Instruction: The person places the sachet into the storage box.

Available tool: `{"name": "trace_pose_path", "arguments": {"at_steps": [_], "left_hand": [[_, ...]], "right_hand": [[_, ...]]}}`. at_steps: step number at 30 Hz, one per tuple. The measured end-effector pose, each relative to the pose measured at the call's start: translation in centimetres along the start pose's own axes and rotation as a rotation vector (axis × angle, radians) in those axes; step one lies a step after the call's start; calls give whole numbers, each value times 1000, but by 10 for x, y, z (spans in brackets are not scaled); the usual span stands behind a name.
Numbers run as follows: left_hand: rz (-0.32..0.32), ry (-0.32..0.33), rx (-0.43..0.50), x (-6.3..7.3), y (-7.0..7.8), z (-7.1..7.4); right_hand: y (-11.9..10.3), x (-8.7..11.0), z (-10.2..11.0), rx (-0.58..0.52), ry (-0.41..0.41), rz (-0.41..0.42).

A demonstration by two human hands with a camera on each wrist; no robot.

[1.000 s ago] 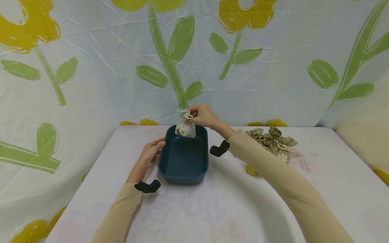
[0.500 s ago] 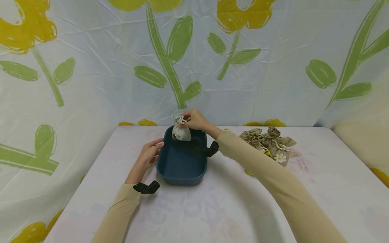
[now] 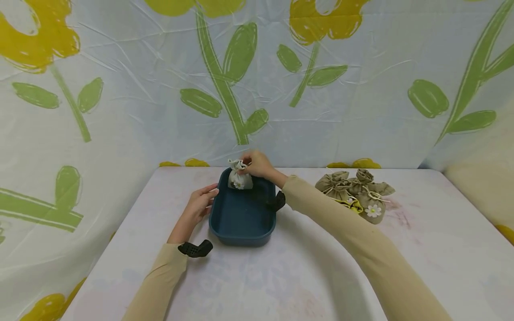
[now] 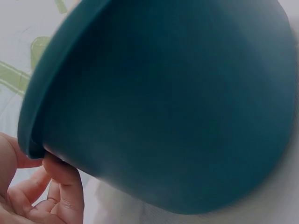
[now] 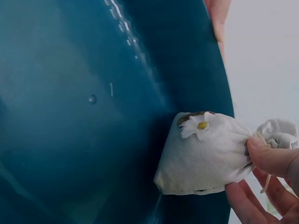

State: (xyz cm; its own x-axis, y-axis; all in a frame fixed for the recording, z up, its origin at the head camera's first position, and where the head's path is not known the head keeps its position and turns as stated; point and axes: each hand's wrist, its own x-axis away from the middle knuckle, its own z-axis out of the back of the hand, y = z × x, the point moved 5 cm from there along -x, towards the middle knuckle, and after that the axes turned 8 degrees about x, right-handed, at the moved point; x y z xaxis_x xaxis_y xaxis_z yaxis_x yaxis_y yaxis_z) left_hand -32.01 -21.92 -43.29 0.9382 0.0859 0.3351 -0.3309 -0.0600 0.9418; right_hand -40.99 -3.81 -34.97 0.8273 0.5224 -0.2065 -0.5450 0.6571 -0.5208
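A small white drawstring pouch (image 3: pixel 239 180) with a white daisy sits upright in the far left corner of a dark blue rectangular basin (image 3: pixel 242 218). My right hand (image 3: pixel 259 165) pinches the pouch by its gathered neck, between thumb and fingers. In the right wrist view the pouch (image 5: pixel 201 156) leans against the basin's inner wall (image 5: pixel 191 60). My left hand (image 3: pixel 196 204) rests against the basin's left side, its fingers touching the outside just under the rim, as the left wrist view shows along the basin's edge (image 4: pixel 60 60).
Several khaki drawstring pouches (image 3: pixel 373 209) are bunched on the table at the right, beyond my right forearm. A yellow piece (image 3: pixel 355 206) shows among them. The white table (image 3: pixel 257 285) backs onto a hanging cloth (image 3: pixel 361 111) printed with flowers.
My right hand has lowered the white pouch and carried it slightly left, down into the basin's far corner. My left hand has stayed at the basin's side.
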Motion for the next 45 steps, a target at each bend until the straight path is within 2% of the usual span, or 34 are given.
{"name": "trace_pose_path", "arguments": {"at_steps": [9,24,32,45], "left_hand": [[3,-8,-16,0,0,-1],[12,6,-13,1,1,3],[-4,8,-48,0,4,-2],[-7,-1,-72,-2,2,0]], "right_hand": [[1,4,-8,3,-25,-28],[-4,10,-7,-29,-143,-64],[-2,17,10,-123,-158,-116],[-9,35,45,20,-181,-113]]}}
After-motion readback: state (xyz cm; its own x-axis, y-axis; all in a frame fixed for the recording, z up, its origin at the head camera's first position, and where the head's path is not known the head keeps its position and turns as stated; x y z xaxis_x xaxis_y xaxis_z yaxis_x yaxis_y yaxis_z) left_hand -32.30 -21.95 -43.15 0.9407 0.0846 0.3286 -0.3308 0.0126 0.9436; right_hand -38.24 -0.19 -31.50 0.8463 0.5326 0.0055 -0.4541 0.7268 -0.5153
